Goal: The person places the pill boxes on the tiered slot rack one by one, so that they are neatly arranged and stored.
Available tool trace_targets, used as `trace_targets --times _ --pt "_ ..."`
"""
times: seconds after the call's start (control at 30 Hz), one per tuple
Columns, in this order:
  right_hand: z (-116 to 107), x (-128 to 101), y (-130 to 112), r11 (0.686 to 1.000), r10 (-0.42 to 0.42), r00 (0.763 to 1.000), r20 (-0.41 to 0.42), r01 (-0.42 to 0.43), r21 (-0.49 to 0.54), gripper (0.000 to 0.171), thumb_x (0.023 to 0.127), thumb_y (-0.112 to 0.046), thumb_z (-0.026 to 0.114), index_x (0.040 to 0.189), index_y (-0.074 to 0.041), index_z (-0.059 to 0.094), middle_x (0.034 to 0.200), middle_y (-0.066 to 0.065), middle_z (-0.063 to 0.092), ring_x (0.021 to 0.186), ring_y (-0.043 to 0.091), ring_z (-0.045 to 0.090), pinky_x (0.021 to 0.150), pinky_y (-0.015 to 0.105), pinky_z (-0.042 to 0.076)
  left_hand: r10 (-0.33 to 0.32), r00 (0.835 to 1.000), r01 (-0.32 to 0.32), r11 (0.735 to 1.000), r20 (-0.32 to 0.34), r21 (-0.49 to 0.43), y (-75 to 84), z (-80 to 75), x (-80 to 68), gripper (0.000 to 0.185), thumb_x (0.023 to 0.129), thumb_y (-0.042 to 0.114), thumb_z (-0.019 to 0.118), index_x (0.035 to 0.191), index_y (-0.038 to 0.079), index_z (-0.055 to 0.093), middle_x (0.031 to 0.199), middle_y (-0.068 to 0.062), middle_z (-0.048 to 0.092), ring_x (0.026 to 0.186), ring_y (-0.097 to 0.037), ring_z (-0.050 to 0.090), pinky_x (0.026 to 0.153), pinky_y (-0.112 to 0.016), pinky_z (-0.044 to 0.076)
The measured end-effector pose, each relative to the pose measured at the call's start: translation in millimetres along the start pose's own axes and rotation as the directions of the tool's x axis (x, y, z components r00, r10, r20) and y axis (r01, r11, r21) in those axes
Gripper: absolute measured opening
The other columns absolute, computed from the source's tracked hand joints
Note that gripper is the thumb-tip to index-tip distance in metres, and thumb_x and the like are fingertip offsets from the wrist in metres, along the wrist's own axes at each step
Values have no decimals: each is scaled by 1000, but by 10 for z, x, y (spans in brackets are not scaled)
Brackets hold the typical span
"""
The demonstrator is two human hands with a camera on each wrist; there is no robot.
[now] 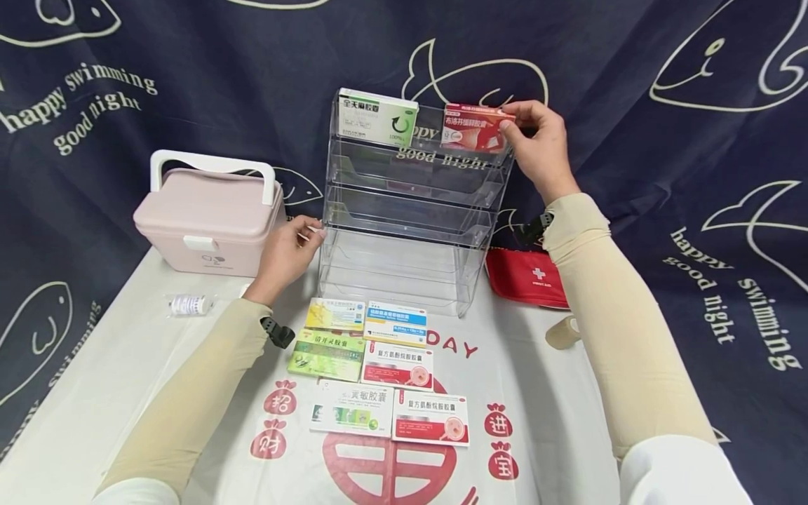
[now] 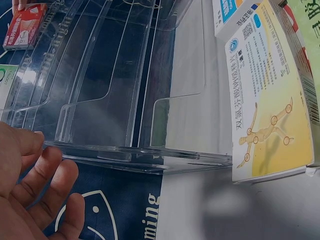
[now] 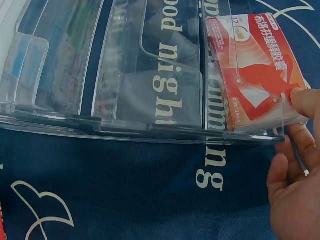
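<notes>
A clear acrylic tiered rack (image 1: 404,210) stands at the back of the table. In its top tier a green-and-white medicine box (image 1: 376,117) stands at the left and a red-and-white medicine box (image 1: 475,128) at the right. My right hand (image 1: 514,120) pinches the right end of the red box (image 3: 255,70), with the thumb (image 3: 306,102) on its corner. My left hand (image 1: 312,231) rests loosely extended fingers (image 2: 47,165) against the left side wall of the rack (image 2: 125,100). It holds nothing.
Several medicine boxes (image 1: 379,365) lie in rows in front of the rack, a yellow one (image 2: 267,100) nearest it. A pink carry case (image 1: 208,217) sits at the left with a small bottle (image 1: 188,305) before it. A red first-aid pouch (image 1: 527,277) and a tape roll (image 1: 563,331) lie at the right.
</notes>
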State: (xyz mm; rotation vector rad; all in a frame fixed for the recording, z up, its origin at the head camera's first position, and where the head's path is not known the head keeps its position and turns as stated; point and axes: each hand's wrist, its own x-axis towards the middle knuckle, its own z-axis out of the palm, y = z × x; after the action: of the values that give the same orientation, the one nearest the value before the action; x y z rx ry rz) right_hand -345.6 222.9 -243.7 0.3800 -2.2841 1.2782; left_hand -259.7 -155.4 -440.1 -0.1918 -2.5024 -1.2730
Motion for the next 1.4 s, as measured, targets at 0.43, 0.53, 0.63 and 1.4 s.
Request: trace_targets --times 0.43,0.53,0.63,1.4 --pt "17 4 34 999 21 1000 -18 -20 38 20 95 -4 71 114 0 73 100 14 66 89 12 54 84 24 39 -2 1000 2 1000 2 -8 11 3 0 19 99 19 67 112 5 69 91 -12 69 80 -28 62 75 -38 47" --pt "18 24 66 998 37 999 -16 -36 57 20 94 -5 72 114 -1 74 99 12 66 89 11 54 85 24 39 -2 1000 2 1000 0 -13 12 3 0 19 99 19 67 112 5 70 91 -12 69 80 -28 62 75 -38 47" --pt "23 67 178 998 41 999 -12 -41 52 21 94 -5 72 115 0 73 97 8 65 90 11 54 88 23 39 0 1000 0 1000 0 -12 10 4 -4 19 100 19 67 112 5 70 91 -12 69 80 -28 62 75 -38 47" --pt "-28 90 420 998 65 998 -4 -65 -25 23 98 -15 69 119 -12 77 114 0 72 92 11 59 80 21 42 2 1000 -2 1000 3 -17 10 3 -3 18 100 18 67 111 4 70 91 -13 68 81 -29 63 76 -40 47"
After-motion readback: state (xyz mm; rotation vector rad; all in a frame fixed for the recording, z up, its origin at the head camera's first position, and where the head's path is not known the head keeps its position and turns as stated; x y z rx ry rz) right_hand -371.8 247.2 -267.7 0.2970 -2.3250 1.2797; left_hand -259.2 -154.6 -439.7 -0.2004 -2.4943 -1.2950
